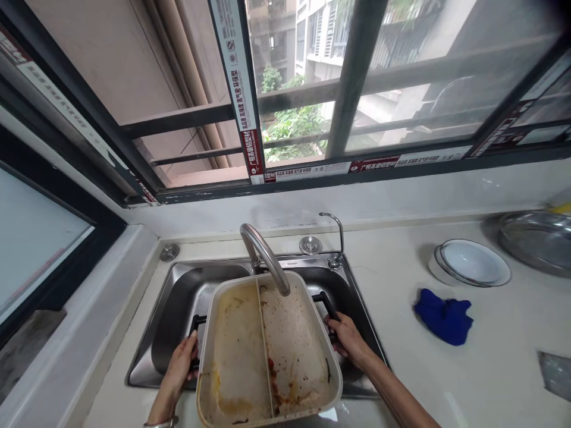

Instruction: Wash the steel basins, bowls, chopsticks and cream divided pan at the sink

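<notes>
A large divided pan (294,339) with a pale inside is held over the double steel sink (172,321). Yellowish liquid lies in its left half; brown and reddish food scraps cling to the right half and the divider. My left hand (182,359) is closed around the black handle on the left side. On the other side, my right hand (345,336) grips the matching black handle. The curved faucet (265,255) arches over the pan's far edge, its spout end above the right half. No water stream is visible.
Right of the sink, a crumpled blue cloth (444,315) lies on the counter (491,368). Behind it stand stacked white bowls (475,261) and a steel basin (539,238). A thin second tap (341,235) and a round metal drain piece (311,245) sit behind the sink, below the window.
</notes>
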`<state>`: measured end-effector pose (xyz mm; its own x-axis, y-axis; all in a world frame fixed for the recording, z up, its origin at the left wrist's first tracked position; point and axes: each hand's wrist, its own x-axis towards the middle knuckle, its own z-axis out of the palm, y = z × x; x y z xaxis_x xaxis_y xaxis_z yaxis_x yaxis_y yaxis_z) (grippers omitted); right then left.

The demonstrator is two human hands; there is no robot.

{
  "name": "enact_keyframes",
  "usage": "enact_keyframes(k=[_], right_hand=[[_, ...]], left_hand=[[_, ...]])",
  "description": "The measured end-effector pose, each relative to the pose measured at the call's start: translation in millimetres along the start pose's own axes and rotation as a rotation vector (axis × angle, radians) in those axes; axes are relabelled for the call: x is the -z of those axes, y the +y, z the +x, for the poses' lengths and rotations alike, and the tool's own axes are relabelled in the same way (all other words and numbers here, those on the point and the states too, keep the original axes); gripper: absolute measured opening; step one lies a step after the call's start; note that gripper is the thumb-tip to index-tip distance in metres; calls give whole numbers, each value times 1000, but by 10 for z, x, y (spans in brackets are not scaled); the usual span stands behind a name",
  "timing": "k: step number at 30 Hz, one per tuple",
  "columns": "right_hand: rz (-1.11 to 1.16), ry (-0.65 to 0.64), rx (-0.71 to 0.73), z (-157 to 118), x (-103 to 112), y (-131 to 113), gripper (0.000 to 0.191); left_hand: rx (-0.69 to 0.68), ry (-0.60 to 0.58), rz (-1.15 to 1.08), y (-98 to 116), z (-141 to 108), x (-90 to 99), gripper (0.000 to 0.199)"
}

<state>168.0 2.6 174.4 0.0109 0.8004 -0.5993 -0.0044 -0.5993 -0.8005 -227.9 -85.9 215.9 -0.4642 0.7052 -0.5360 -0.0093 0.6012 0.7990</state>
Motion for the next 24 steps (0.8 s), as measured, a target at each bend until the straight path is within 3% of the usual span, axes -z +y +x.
enact_keyframes(k=[4, 8, 10, 12, 14, 15, 18, 20, 24], right_hand=[[34, 9, -12, 15, -25, -23, 14], [54, -2, -22, 18, -27, -15, 12], [69, -12, -27, 10, -20, -8, 13], [84, -15, -32, -1, -13, -6, 14], [94, -8, -34, -13, -8, -10, 16], [97, -7, -35, -18, -7, -13, 16], [106, -15, -42, -29, -11, -26, 16], [112, -14, -49, -35, -18, -36, 17], [122, -15, -41, -44, -23, -66, 18]], left_hand=[[21, -39, 194, 95, 20, 87, 76], [-31, -81, 500, 356, 9, 219, 72], [-130, 26, 787, 556, -7, 226, 62], [-254, 223, 1018, 787, -17, 122, 53], [-418, 278, 1118, 1020, 4, -122, 46], [-548, 211, 1146, 1126, 38, -293, 44], [-873, -201, 1033, 1347, 253, -918, 36], [-915, -337, 941, 1409, 477, -1337, 30], [-885, -383, 774, 1433, 942, -1937, 16]])
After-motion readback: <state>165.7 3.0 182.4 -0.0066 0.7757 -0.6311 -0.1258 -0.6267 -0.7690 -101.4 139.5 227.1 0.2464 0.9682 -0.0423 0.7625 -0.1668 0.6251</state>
